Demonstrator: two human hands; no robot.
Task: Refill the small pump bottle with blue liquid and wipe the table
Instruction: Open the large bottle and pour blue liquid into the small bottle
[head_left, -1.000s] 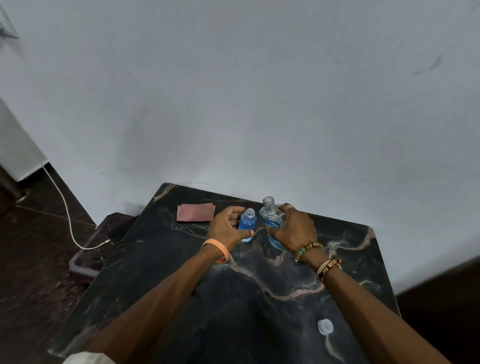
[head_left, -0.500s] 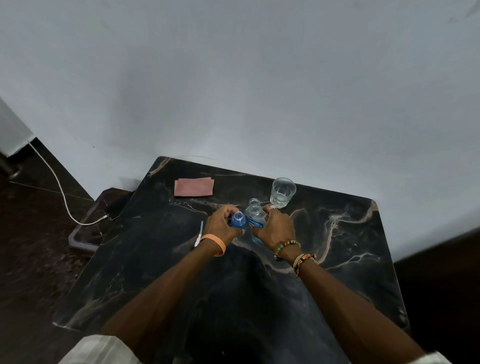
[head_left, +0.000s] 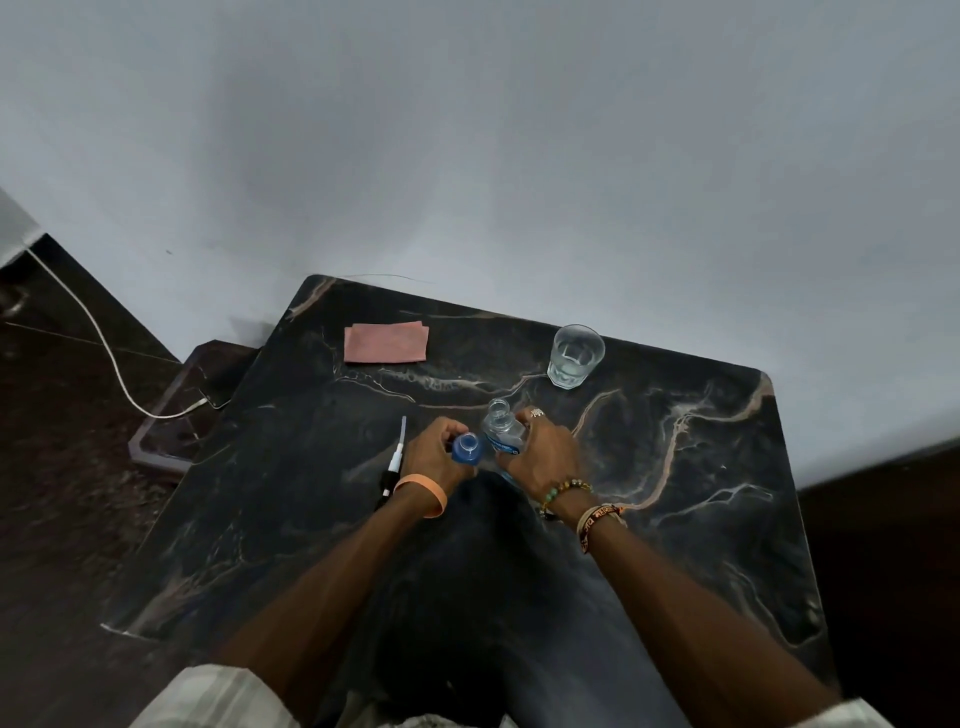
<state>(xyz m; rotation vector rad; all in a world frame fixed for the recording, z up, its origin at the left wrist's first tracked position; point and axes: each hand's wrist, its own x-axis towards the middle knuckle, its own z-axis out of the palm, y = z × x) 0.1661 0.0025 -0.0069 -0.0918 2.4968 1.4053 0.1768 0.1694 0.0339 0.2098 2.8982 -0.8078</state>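
My left hand (head_left: 434, 454) grips the small pump bottle (head_left: 467, 448), uncapped and blue. My right hand (head_left: 545, 457) clasps the larger clear bottle (head_left: 501, 434), whose base my fingers hide. On the dark marble table (head_left: 701, 467) the pump head (head_left: 395, 462) lies at nine o'clock. Toward the far edge by the grey wall (head_left: 519, 156), the pink cloth (head_left: 386, 341) is at eleven and the glass (head_left: 575, 356) at one.

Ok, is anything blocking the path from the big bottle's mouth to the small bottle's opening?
Nothing visible. The small bottle, in the left hand, and the big bottle, in the right hand, are side by side with open necks. The pump lies left of the left hand; the glass and cloth sit farther back.
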